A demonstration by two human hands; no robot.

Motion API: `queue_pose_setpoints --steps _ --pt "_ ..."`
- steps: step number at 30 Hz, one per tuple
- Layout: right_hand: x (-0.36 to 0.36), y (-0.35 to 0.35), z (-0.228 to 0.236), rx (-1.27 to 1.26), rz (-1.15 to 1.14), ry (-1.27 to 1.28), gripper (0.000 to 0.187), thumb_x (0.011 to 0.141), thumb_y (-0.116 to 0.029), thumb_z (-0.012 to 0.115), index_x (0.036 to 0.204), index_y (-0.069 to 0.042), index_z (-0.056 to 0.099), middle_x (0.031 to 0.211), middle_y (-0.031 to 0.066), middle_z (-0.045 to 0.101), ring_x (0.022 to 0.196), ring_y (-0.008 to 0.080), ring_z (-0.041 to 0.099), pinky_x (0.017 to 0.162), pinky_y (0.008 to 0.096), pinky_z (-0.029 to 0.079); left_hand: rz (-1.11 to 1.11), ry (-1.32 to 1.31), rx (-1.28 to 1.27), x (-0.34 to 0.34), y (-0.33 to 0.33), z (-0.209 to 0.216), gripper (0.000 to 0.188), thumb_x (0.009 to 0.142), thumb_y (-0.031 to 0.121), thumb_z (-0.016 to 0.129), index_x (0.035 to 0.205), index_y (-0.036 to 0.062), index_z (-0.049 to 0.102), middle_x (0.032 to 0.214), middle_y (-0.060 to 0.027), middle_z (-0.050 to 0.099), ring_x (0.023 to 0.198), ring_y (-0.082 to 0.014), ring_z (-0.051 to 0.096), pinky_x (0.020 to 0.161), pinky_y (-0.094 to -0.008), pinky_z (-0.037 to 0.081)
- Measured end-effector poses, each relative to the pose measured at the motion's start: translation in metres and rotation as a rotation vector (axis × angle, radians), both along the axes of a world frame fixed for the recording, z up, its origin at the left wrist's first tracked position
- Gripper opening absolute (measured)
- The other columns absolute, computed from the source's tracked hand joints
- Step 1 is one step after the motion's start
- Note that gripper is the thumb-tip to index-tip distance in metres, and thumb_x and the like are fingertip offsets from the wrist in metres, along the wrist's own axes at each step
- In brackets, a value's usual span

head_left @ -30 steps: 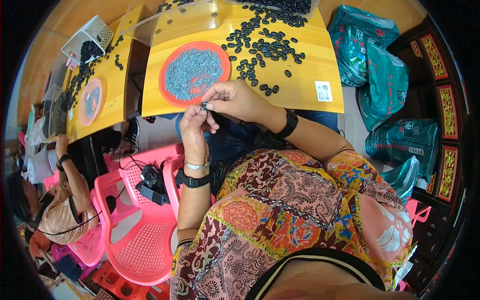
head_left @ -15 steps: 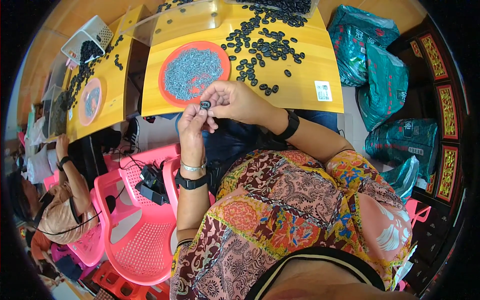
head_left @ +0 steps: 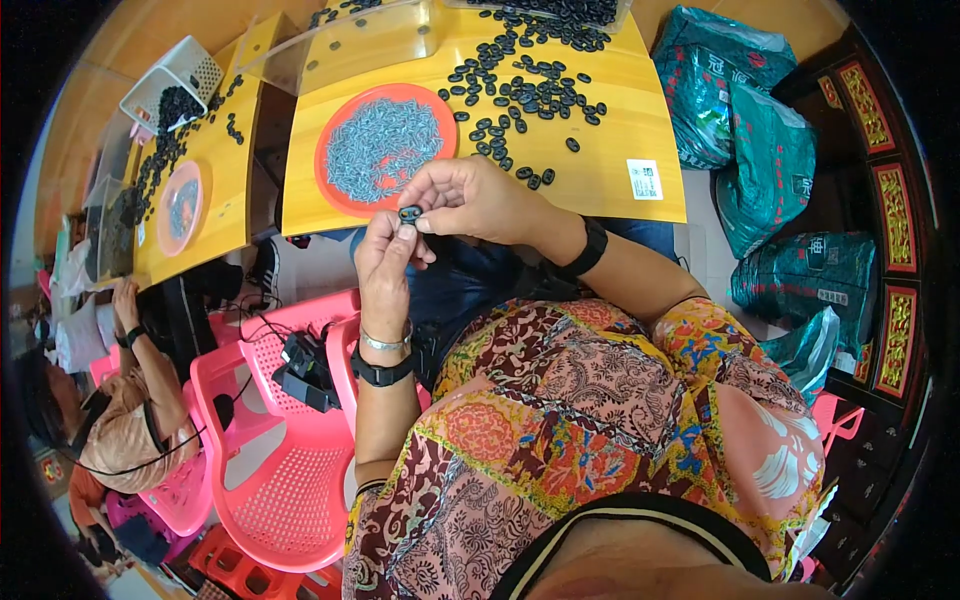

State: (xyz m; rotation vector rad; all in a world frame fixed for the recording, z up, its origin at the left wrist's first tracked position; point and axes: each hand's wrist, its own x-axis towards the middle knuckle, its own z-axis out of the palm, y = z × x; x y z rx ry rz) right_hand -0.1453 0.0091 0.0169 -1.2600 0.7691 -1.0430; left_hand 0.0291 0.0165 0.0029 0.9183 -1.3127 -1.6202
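Just off the table's near edge, I hold a small black oval piece with two holes [head_left: 409, 214] between both hands. The thumb and fingertips of my left hand [head_left: 383, 248] pinch it from below. My right hand [head_left: 470, 203] is closed against its upper and right side, thumb and curled forefinger at its rim. Whether a small screw is also between my right fingertips is hidden. Right behind my hands stands a round orange-red plate [head_left: 322, 165] heaped with grey metal screws [head_left: 380, 140]. Several more black oval pieces [head_left: 540, 95] lie scattered beyond it on the yellow table [head_left: 590, 180].
A clear plastic bin [head_left: 375, 45] stands at the back. Teal sacks [head_left: 765, 165] are piled to the right. A pink chair [head_left: 285, 480] is at my left, with black devices [head_left: 308, 370] on it. Another person [head_left: 135, 420] sits at a second yellow table [head_left: 225, 215] further left.
The black piece has tilted slightly in my fingers, while my hands stay almost in place. At the left, the other person's arm has shifted a little.
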Motion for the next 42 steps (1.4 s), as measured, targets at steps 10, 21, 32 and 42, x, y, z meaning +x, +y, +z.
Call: queue_pose_setpoints --steps 10,21,32,42 --pt "0.001 0.006 0.005 -0.010 0.012 0.124 0.024 0.078 -0.005 0.067 0.100 -0.001 0.058 0.080 0.0009 0.061 0.072 0.0050 0.057 0.065 0.0189 0.047 0.010 0.108 0.137 -0.001 0.001 -0.005 0.017 0.091 0.021 0.049 0.084 0.0060 0.049 0.066 -0.0037 0.053 0.056 -0.0132 0.054 0.053 -0.0224 0.042" --pt "0.000 0.009 0.010 -0.139 -0.019 0.228 0.022 0.077 -0.005 0.067 0.096 -0.002 0.058 0.074 -0.0008 0.059 0.066 0.0030 0.055 0.060 0.0188 0.045 -0.067 0.025 0.092 0.003 0.002 0.006 0.020 0.093 0.018 0.045 0.080 0.0041 0.051 0.063 -0.0014 0.050 0.056 -0.0096 0.048 0.053 -0.0210 0.038" --pt "0.003 0.013 0.011 -0.114 -0.035 0.234 0.020 0.079 -0.004 0.064 0.098 0.000 0.058 0.073 0.0005 0.060 0.065 0.0032 0.056 0.060 0.0189 0.047 -0.058 0.033 0.044 0.002 0.003 0.003 0.022 0.094 0.020 0.044 0.080 0.0042 0.051 0.061 -0.0011 0.049 0.055 -0.0099 0.048 0.052 -0.0213 0.037" --pt "0.002 0.015 0.012 -0.147 -0.022 0.295 0.017 0.082 -0.005 0.062 0.098 0.002 0.060 0.074 0.0047 0.063 0.066 0.0061 0.059 0.060 0.0212 0.047 -0.057 0.043 0.052 0.000 0.004 -0.002 0.029 0.094 0.027 0.044 0.091 -0.0001 0.054 0.062 -0.0030 0.049 0.055 -0.0132 0.051 0.051 -0.0232 0.039"
